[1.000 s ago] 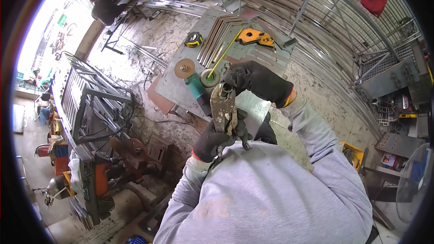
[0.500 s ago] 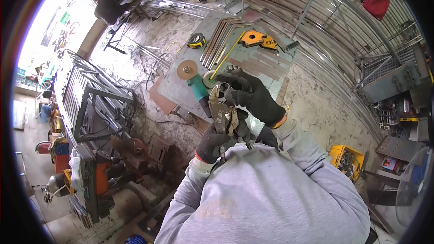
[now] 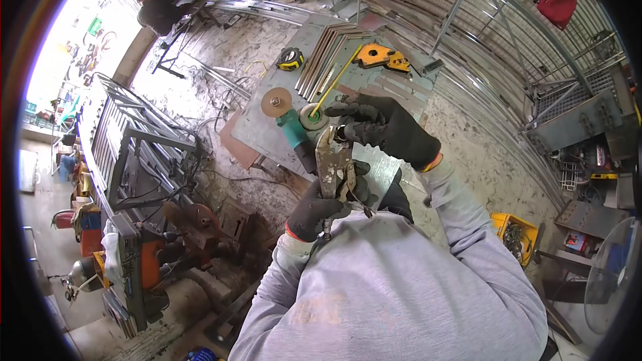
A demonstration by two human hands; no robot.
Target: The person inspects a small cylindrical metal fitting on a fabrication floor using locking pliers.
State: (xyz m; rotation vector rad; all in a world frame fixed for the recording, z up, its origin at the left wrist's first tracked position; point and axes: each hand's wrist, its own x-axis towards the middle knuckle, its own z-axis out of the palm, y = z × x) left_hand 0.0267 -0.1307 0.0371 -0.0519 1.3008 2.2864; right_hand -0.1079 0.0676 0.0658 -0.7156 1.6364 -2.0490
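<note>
My left hand (image 3: 311, 215), in a dark glove, is closed round the handles of worn locking pliers (image 3: 330, 168), whose jaws point away from me. At the jaws sits a small metal ring (image 3: 341, 132), mostly hidden by fingers. My gloved right hand (image 3: 394, 130) pinches at this ring with thumb and fingertips. Just beyond the pliers, a green angle grinder (image 3: 292, 130) lies on the metal-topped table (image 3: 267, 144), its brown disc (image 3: 275, 101) facing up. Beside it a yellow stick (image 3: 338, 80) rests with one end on a round pale disc (image 3: 312, 117).
Farther along the table lie a tape measure (image 3: 290, 59), bent metal strips (image 3: 326, 57) and an orange angle magnet (image 3: 373, 55). A yellow crate (image 3: 531, 241) of metal pieces stands right. Metal frames (image 3: 127, 130) lean left. Another person (image 3: 157, 13) crouches at far left.
My right hand has shifted slightly right and its fingers now cover most of the ring. My left hand and the pliers have barely moved.
</note>
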